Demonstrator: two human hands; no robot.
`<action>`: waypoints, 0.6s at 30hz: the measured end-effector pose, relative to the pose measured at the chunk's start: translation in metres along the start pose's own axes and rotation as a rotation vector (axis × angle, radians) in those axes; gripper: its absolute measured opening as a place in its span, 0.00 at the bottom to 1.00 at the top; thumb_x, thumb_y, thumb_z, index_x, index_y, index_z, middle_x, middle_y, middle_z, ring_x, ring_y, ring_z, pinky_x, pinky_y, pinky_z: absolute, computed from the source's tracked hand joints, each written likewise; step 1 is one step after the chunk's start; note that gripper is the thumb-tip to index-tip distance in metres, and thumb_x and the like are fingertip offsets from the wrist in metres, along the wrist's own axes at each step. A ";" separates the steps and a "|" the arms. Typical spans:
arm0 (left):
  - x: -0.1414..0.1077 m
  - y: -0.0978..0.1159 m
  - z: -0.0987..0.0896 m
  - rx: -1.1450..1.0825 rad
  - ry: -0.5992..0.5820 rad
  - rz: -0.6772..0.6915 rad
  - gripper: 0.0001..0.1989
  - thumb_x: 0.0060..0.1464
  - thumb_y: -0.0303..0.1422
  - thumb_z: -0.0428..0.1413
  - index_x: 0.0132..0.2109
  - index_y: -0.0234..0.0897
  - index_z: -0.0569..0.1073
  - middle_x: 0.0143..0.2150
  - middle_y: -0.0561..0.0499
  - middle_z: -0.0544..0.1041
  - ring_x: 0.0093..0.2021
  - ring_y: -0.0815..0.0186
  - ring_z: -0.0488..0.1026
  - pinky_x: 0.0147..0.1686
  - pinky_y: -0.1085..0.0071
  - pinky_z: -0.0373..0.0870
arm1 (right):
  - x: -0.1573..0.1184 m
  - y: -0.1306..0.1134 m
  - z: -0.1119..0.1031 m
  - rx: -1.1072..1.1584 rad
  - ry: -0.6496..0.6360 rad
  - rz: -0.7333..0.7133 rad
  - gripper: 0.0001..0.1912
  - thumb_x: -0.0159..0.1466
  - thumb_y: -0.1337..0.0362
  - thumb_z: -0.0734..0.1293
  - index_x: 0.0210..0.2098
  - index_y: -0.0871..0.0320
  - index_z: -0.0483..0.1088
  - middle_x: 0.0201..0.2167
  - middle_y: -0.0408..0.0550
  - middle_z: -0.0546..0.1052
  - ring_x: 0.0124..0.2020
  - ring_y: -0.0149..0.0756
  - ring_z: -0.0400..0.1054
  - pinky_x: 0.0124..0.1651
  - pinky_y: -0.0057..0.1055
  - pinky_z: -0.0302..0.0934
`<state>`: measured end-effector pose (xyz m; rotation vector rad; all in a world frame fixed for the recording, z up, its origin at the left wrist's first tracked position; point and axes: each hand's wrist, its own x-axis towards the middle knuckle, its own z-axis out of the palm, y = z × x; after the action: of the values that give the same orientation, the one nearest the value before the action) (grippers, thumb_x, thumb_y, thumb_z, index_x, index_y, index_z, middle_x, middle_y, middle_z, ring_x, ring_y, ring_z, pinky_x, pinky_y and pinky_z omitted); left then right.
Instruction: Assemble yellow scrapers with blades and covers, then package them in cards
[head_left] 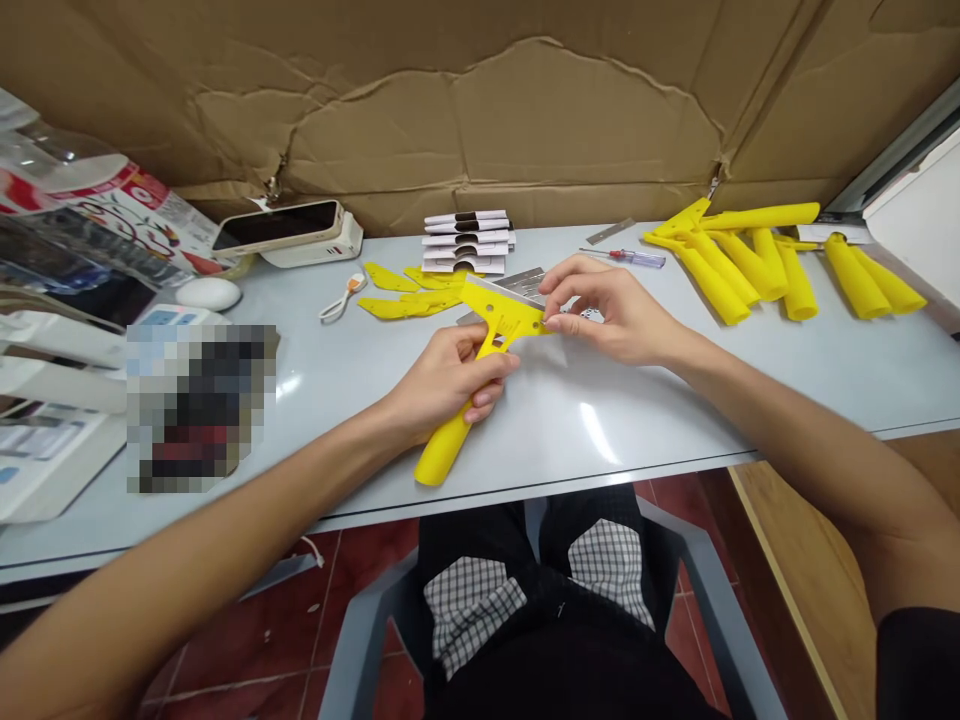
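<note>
My left hand is wrapped round the handle of a yellow scraper, which slants up to the right above the table. A metal blade strip lies along the top edge of its wide head. At the right end of that head, my right hand is closed with thumb and fingertips pinching the corner; whether something small is also between them is hidden. Loose metal blades lie just behind the head. To their left are several flat yellow plates, partly covered by the scraper.
Several yellow scraper handles lie piled at the right. A screwdriver and a single blade are behind my right hand. Stacked white packets stand at the back. Leftward are a cable, phone and mouse.
</note>
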<state>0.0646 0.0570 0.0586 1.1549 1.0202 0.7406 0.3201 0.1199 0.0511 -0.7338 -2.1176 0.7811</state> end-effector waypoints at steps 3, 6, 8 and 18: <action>0.000 0.001 0.001 0.001 0.004 0.005 0.15 0.50 0.28 0.73 0.36 0.39 0.72 0.17 0.61 0.66 0.13 0.76 0.59 0.13 0.79 0.56 | 0.001 0.004 0.004 0.061 0.005 0.046 0.13 0.69 0.50 0.78 0.40 0.54 0.85 0.56 0.57 0.81 0.53 0.48 0.75 0.49 0.43 0.73; -0.001 0.002 0.002 0.001 0.002 0.017 0.16 0.49 0.28 0.73 0.37 0.38 0.73 0.17 0.61 0.67 0.14 0.75 0.59 0.13 0.79 0.56 | 0.001 0.003 0.007 0.110 -0.003 0.072 0.16 0.68 0.47 0.79 0.39 0.54 0.86 0.56 0.57 0.81 0.53 0.48 0.75 0.47 0.40 0.73; -0.002 0.003 0.003 0.001 0.000 0.020 0.16 0.50 0.28 0.74 0.37 0.38 0.73 0.18 0.61 0.66 0.14 0.76 0.59 0.13 0.79 0.57 | 0.001 0.001 0.008 0.116 -0.005 0.080 0.16 0.68 0.47 0.79 0.39 0.54 0.86 0.57 0.57 0.81 0.53 0.48 0.75 0.47 0.40 0.72; -0.002 0.003 0.003 0.012 0.012 0.019 0.16 0.51 0.29 0.74 0.37 0.38 0.73 0.18 0.61 0.66 0.14 0.76 0.59 0.13 0.79 0.56 | 0.000 -0.002 0.012 0.094 0.019 0.123 0.18 0.67 0.44 0.80 0.38 0.53 0.84 0.55 0.56 0.82 0.56 0.50 0.76 0.46 0.40 0.73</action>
<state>0.0663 0.0550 0.0622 1.1729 1.0266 0.7580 0.3101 0.1154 0.0459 -0.8238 -2.0195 0.9296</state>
